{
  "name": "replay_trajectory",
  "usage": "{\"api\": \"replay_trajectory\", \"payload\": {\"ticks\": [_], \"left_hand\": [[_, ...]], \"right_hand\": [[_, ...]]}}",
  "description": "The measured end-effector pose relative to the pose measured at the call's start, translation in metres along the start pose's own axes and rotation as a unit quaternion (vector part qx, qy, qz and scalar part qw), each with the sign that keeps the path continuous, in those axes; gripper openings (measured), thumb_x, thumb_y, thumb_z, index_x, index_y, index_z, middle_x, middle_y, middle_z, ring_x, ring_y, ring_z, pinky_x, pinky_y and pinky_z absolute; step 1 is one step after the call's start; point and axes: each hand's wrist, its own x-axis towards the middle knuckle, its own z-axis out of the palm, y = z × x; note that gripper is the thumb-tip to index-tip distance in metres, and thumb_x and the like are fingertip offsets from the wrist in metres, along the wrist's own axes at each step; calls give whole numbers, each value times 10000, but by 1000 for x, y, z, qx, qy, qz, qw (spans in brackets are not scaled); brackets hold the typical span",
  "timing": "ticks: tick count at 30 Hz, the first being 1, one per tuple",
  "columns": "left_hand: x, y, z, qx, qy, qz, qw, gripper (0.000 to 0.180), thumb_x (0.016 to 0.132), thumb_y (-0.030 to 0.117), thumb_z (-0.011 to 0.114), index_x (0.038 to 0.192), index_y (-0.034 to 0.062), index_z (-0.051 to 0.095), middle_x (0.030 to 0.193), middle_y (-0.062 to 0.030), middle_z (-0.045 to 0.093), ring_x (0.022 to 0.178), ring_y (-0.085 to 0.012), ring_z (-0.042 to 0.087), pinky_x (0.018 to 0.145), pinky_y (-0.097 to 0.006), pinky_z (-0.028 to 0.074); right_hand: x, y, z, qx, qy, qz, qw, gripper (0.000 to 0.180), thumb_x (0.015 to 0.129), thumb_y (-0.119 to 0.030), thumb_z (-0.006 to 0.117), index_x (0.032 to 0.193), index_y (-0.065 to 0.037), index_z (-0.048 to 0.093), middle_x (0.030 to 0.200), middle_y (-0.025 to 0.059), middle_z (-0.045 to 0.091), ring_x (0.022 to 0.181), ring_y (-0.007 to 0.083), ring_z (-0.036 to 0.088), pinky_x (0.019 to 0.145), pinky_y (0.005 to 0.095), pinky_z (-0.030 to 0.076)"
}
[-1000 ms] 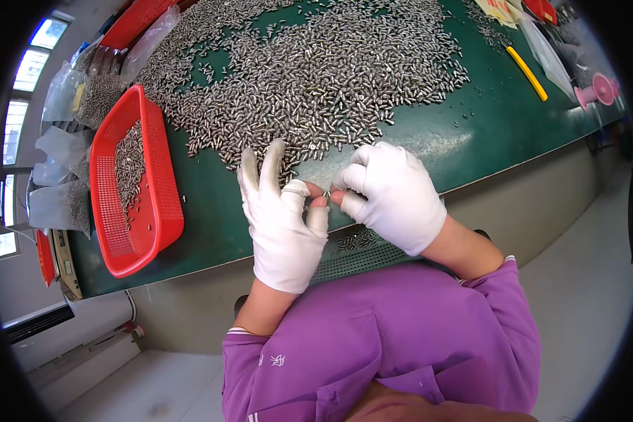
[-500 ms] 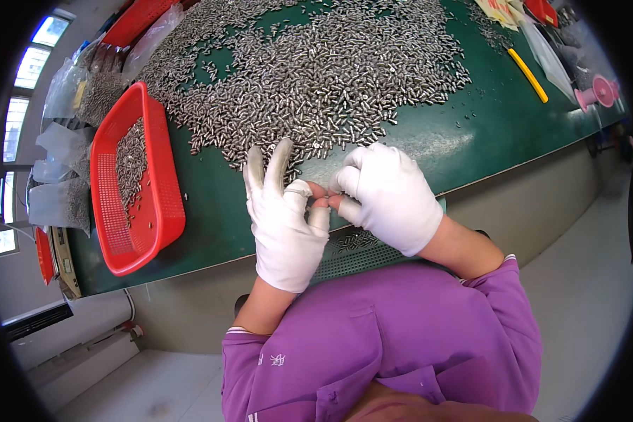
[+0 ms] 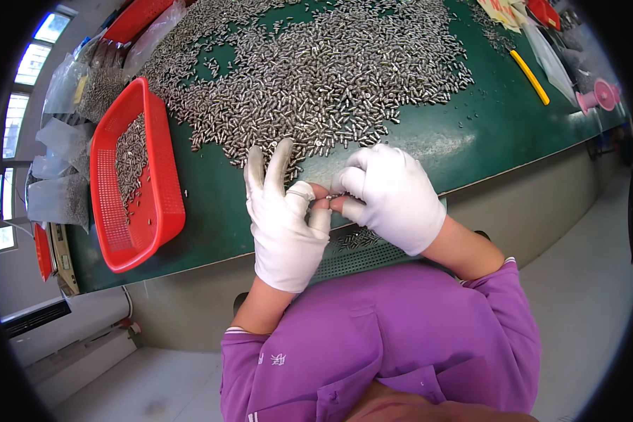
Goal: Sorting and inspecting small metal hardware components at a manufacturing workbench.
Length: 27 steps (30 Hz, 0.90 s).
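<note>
My left hand (image 3: 283,228), in a white glove with bare thumb and index tips, pinches a small silvery metal part (image 3: 329,197). Its other fingers stretch toward the near edge of a wide pile of small metal pins (image 3: 330,84). My right hand (image 3: 394,197), gloved the same way, meets it from the right, thumb and index tips closed on the same part. The fingertips hide most of the part, so its exact shape does not show. Both hands hover over the front edge of the green tabletop (image 3: 221,225).
A red perforated basket (image 3: 167,197) with loose pins stands left. Below the table edge sits a green perforated tray (image 3: 352,261) with more pins (image 3: 359,239). Filled plastic bags (image 3: 60,200) line the far left. A yellow-handled tool (image 3: 529,77) and pink spool (image 3: 599,96) lie right.
Both hands keep nearly the same place. The right fingertips have shifted slightly, and a bit more of the metal part shows between the fingers.
</note>
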Motion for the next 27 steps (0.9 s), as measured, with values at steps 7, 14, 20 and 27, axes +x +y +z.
{"api": "replay_trajectory", "payload": {"ticks": [7, 14, 20, 27], "left_hand": [[0, -1, 1, -2, -1, 15, 1000, 221, 726, 15, 757, 882, 90, 619, 1484, -189, 508, 1380, -545, 406, 1092, -562, 406], [-1, -2, 2, -4, 5, 14, 1000, 253, 729, 1, 744, 909, 82, 586, 1473, -195, 518, 1377, -548, 409, 1085, -566, 411], [-2, -2, 0, -5, 2, 0, 1000, 232, 731, 20, 761, 896, 72, 606, 1470, -197, 520, 1386, -530, 411, 1092, -557, 412], [-2, -1, 1, -4, -2, -5, 1000, 223, 736, 54, 782, 882, 71, 614, 1472, -195, 518, 1381, -532, 416, 1091, -555, 416]], "right_hand": [[4, -2, -6, -31, -17, -23, 999, 190, 816, -309, 728, 799, -139, 645, 842, 35, 592, 827, 239, 618, 701, 389, 502], [12, -6, -10, -152, -19, -98, 983, 145, 851, -261, 677, 771, -146, 639, 834, 16, 594, 812, 208, 615, 663, 362, 482], [6, 0, 1, -57, 21, -65, 996, 190, 847, -299, 703, 813, -124, 637, 837, 36, 594, 810, 242, 613, 701, 383, 509], [5, 1, 3, -19, 22, -51, 998, 244, 863, -357, 711, 841, -125, 643, 843, 41, 591, 819, 254, 616, 713, 397, 520]]}}
